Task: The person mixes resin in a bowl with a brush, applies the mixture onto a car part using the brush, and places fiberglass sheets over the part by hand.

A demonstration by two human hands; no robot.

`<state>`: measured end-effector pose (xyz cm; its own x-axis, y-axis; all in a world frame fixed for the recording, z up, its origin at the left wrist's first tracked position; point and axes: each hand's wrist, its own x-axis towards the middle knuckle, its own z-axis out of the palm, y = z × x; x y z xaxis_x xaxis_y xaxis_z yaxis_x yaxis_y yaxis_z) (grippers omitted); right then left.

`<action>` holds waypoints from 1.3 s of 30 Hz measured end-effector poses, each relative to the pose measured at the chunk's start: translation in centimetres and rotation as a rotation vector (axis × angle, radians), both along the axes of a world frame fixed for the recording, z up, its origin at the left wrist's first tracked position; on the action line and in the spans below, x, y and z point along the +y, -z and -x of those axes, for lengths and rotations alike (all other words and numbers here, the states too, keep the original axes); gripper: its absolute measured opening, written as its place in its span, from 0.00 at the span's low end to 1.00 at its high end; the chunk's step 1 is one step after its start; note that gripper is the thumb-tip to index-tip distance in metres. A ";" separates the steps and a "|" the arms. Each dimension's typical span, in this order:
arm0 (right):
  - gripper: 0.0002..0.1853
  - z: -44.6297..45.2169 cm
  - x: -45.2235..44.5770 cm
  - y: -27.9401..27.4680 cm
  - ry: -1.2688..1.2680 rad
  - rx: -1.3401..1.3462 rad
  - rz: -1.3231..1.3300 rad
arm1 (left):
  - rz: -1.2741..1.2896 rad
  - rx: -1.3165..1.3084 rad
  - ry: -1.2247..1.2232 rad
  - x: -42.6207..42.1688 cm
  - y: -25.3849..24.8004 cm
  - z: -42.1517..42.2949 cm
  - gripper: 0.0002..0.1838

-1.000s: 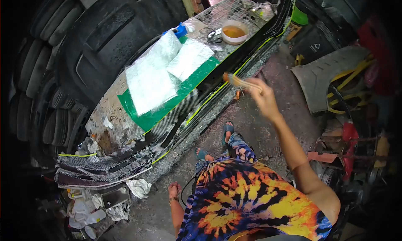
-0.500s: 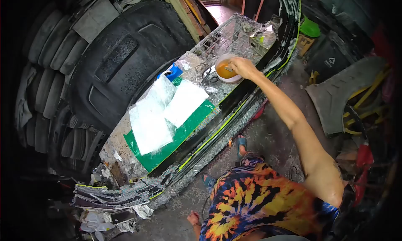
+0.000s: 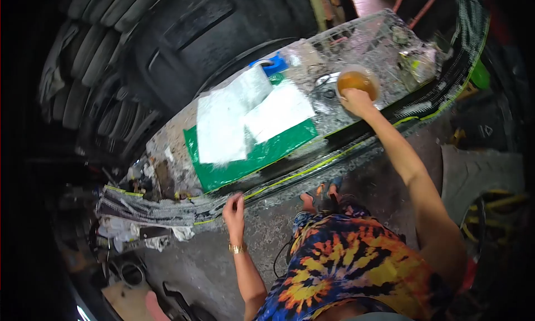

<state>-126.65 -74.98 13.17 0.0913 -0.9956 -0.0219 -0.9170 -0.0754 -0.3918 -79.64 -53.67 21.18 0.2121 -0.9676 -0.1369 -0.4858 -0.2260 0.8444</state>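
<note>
My right hand (image 3: pixel 358 102) is closed at the near edge of a round tub (image 3: pixel 374 79) of amber liquid; what its fingers hold is hidden, and no brush can be made out. Beside the tub lie dark-handled scissors (image 3: pixel 329 86). My left hand (image 3: pixel 234 209), loosely curled with a gap between thumb and fingers, is empty near the front edge of a long black woven-fibre part (image 3: pixel 340 138) with yellow-green edging. White fibre sheets (image 3: pixel 223 123) rest on a green plastic sheet (image 3: pixel 212 175) behind that part.
Under these things is a stained worktable (image 3: pixel 177 117). A blue object (image 3: pixel 274 63) lies at its back edge, crumpled plastic (image 3: pixel 419 66) at its right. A large black panel (image 3: pixel 195 31) stands behind. A grey panel (image 3: pixel 479 173) is at the right, and white containers (image 3: pixel 114 230) are at the lower left.
My right hand went from over the black part, with a brush, to the tub, and is now at its near edge. My left hand has risen toward the part. The view has shifted.
</note>
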 end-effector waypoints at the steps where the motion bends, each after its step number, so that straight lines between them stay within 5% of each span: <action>1: 0.14 -0.1 0.0 -0.2 0.002 0.016 -0.027 | 0.027 0.008 0.077 -2.9 -0.7 1.0 0.10; 7: 0.19 -1.4 0.3 -2.1 -0.007 0.096 -0.151 | 0.187 -0.095 0.339 -17.5 8.3 1.8 0.09; 10: 0.23 -2.4 0.9 -4.2 0.016 0.118 -0.177 | 0.163 -0.305 0.479 -22.1 13.4 2.0 0.18; 12: 0.25 -2.7 1.7 -5.4 0.041 0.124 -0.192 | 0.174 -0.675 0.525 -23.6 14.7 3.3 0.30; 16: 0.26 -2.4 4.4 -8.3 0.190 -0.101 0.141 | 0.367 -0.886 0.524 -25.4 16.8 4.2 0.33; 18: 0.25 -2.5 6.0 -10.5 0.238 -0.163 0.187 | 0.101 -1.011 0.651 -26.5 17.1 3.7 0.25; 19: 0.23 -2.7 6.6 -11.4 0.235 -0.215 0.130 | 0.135 -1.018 0.629 -26.7 16.9 3.7 0.16; 24: 0.18 -7.2 6.2 -11.5 0.039 -0.310 0.132 | 0.366 -0.873 0.502 -27.4 11.8 2.5 0.07; 30: 0.36 -18.2 -1.9 -11.2 -0.335 -0.261 0.453 | 0.620 -0.500 0.372 -25.9 -0.6 3.8 0.06; 34: 0.25 -22.8 -8.5 -8.4 -0.366 -0.082 0.616 | 0.637 -0.437 0.444 -25.7 -6.1 3.2 0.13; 36: 0.15 -23.2 -10.1 -12.8 -0.414 -0.140 0.061 | 0.705 -0.480 0.381 -26.0 -7.6 2.5 0.14; 39: 0.13 -22.8 -11.8 -15.1 -0.570 -0.085 0.191 | 0.534 -0.541 0.247 -26.8 -5.0 -0.5 0.15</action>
